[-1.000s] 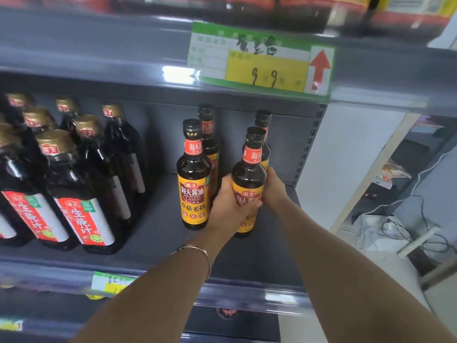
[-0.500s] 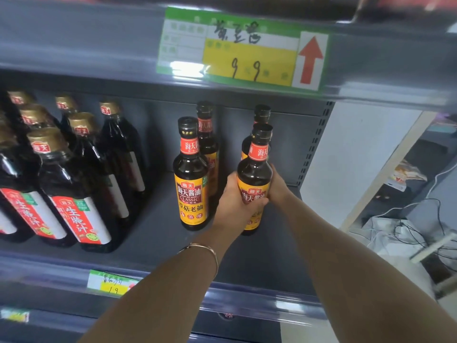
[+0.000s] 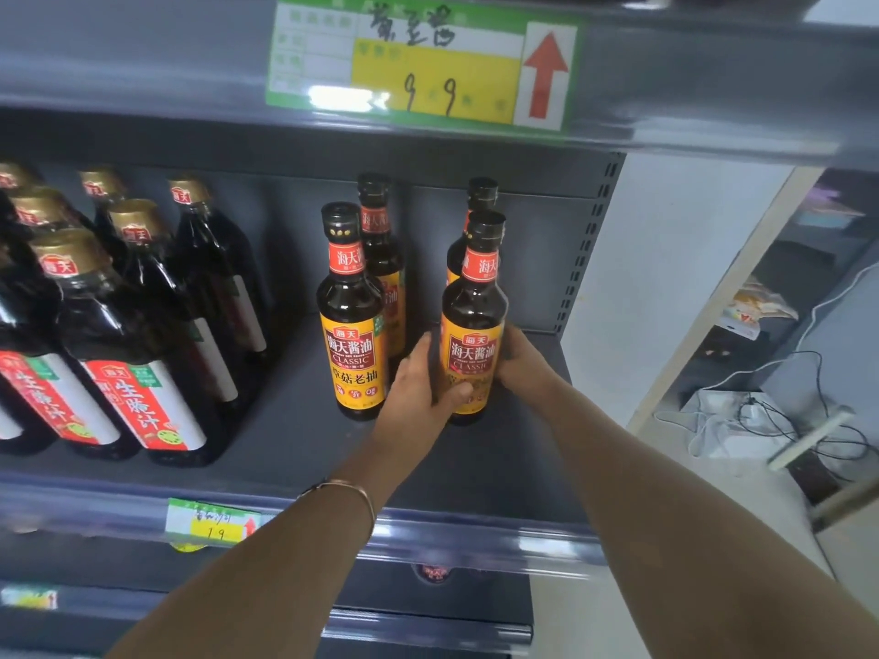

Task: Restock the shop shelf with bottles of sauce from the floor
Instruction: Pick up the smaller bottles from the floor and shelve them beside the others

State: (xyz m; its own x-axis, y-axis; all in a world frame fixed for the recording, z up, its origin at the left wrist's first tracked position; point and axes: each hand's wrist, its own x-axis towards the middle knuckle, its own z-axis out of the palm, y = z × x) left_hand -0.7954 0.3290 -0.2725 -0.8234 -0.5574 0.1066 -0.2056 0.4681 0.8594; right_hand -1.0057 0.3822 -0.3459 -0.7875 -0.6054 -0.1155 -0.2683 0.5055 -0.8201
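Held bottle: one, upright on the shelf between both hands; dark glass, black cap, yellow label.
Left hand: wrapped round its label.
Right hand: gripping its right side.
Matching bottles: three, left of and behind the hands.
Gold-capped bottles: at least six, well left of the left hand.

Even daylight, glare on the upper price tag, soft blur throughout, edges bowed by wide-angle distortion.

left hand gripping, right hand gripping
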